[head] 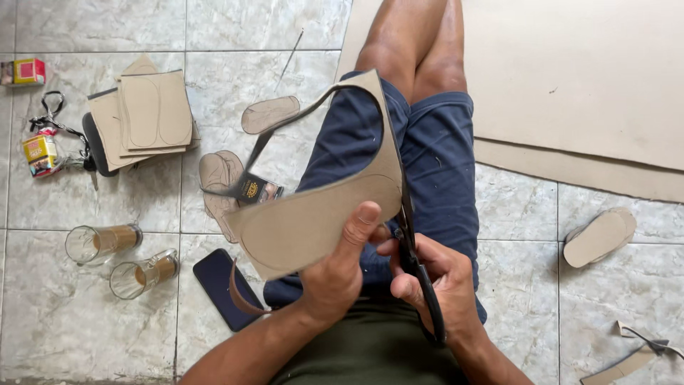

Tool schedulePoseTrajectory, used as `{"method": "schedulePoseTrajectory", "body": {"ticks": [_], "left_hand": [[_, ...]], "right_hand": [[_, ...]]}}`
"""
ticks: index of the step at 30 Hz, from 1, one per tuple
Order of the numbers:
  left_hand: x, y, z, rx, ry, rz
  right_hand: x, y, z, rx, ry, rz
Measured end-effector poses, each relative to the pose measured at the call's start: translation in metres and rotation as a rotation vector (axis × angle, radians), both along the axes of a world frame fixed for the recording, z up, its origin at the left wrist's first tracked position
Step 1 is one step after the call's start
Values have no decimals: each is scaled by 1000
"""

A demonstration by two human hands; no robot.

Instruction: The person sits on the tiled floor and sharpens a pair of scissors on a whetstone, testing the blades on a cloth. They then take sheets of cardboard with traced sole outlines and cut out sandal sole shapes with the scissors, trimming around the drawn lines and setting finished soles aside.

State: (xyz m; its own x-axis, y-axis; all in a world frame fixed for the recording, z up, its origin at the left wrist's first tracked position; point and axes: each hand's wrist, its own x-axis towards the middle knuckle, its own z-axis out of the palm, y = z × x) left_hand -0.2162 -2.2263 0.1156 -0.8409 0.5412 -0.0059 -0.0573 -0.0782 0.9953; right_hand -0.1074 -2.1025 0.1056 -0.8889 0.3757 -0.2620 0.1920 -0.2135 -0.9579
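Cardboard piece [313, 221] gripped by left hand [338, 274], scissors [413, 249] by right hand [438, 281]; two glasses [103, 242] nearby.

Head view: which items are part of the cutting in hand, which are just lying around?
In use:
- left hand holding the tan board piece
- right hand working the black scissors
- cut sole shapes and marked board stack on the floor

Lying about:
- two glasses lying on their sides
- dark phone
- small yellow box
- red and yellow box

Pale marbled tile floor [613, 306] in daylight

Grey grout lines cross it; a large tan board sheet [570, 71] covers the floor's upper right corner.
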Motion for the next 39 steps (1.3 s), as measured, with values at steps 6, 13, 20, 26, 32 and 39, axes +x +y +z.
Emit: {"method": "schedulePoseTrajectory", "body": {"ticks": [6,13,20,26,32,39], "left_hand": [[3,1,17,140,-118,59],[-10,-6,20,52,-123,46],[-18,-13,30,27,-134,-92],[-31,-18,33,-33,-232,-139],[-40,-20,39,-140,-117,-263],[-61,-25,47,-227,-74,-398]], "right_hand": [[-7,-1,2,46,241,12],[1,-2,-7,6,77,-20],[0,0,-7,-10,233,38],[6,1,-10,-33,16,12],[6,5,-14,-25,163,58],[6,7,-6,-61,23,96]]}}
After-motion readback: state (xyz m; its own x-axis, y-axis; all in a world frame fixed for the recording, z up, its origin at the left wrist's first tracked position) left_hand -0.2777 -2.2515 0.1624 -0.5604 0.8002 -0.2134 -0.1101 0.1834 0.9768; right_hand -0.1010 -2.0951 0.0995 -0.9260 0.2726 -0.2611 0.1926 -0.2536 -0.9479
